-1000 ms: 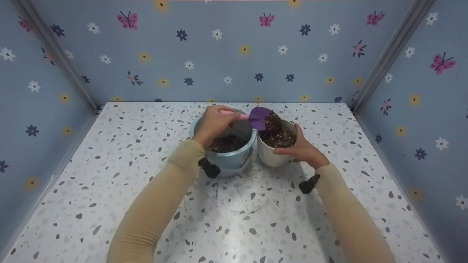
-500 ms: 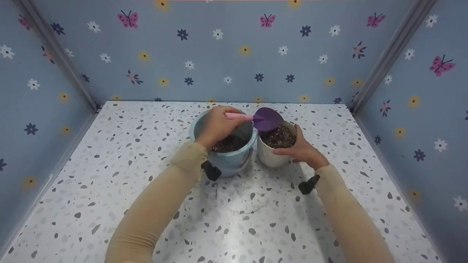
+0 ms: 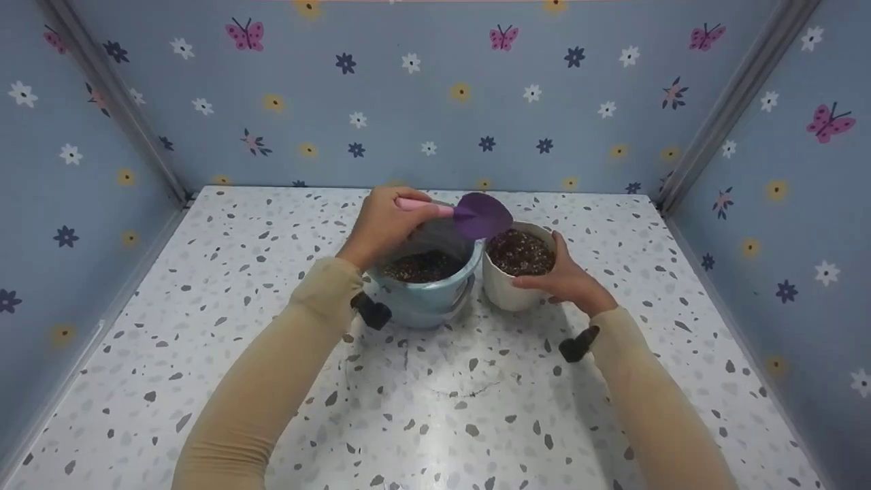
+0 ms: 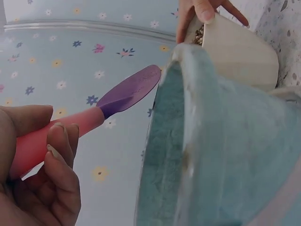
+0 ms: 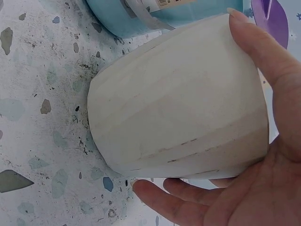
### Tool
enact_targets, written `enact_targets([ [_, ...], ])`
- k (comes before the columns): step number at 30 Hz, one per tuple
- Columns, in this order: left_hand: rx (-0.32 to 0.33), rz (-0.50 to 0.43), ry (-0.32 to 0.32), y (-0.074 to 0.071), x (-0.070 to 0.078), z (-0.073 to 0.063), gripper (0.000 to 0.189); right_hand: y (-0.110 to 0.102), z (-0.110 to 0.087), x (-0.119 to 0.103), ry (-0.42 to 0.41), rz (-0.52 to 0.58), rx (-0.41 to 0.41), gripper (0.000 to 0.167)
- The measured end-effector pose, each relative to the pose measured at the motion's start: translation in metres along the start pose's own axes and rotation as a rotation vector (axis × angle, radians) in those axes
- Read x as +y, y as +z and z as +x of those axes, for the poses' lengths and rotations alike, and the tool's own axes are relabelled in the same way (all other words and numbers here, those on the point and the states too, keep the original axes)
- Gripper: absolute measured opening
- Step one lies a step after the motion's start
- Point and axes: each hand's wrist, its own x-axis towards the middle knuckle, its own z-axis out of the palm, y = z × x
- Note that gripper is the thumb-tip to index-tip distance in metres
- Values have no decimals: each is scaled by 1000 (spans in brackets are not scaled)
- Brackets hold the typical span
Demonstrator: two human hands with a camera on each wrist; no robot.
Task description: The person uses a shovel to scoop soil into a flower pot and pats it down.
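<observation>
My left hand (image 3: 381,224) grips the pink handle of a small trowel (image 3: 484,216), its purple blade above the gap between two pots. No soil shows on the visible blade face; in the left wrist view the trowel (image 4: 129,92) stands just beside the blue rim. Below that hand is a light blue bucket-like pot (image 3: 422,299) with dark soil low inside. To its right, a white pot (image 3: 507,294) holds speckled soil closer to its rim. My right hand (image 3: 575,282) grips the white pot, thumb at the near rim and other fingers round the far side.
The pots stand close together on a white speckled tabletop (image 3: 435,422). Blue flowered panels (image 3: 435,102) rise behind and at both sides, joined by grey corner strips. A grey handle (image 5: 146,16) hangs against the blue pot near the white one.
Soil has dropped from the trowel into the white pot, and the blade has turned over. My left hand has since drawn it left, toward the blue pot. The right hand keeps its hold.
</observation>
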Motion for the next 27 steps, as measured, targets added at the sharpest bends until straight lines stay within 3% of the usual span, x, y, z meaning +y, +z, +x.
enact_targets([
  [4,0,42,-21,-20,3,-1,27,1,0,0,-6,8,3,142],
  [12,73,185,-30,-51,10,-5,16,0,1,1,-3,-7,16,146],
  [17,68,455,22,-51,8,-5,18,-2,0,3,-13,-6,16,144],
  [22,-15,738,111,-45,0,-3,25,-2,-2,4,-16,1,22,142],
  [27,-99,863,165,-43,-11,-1,22,0,0,3,-27,1,14,143],
])
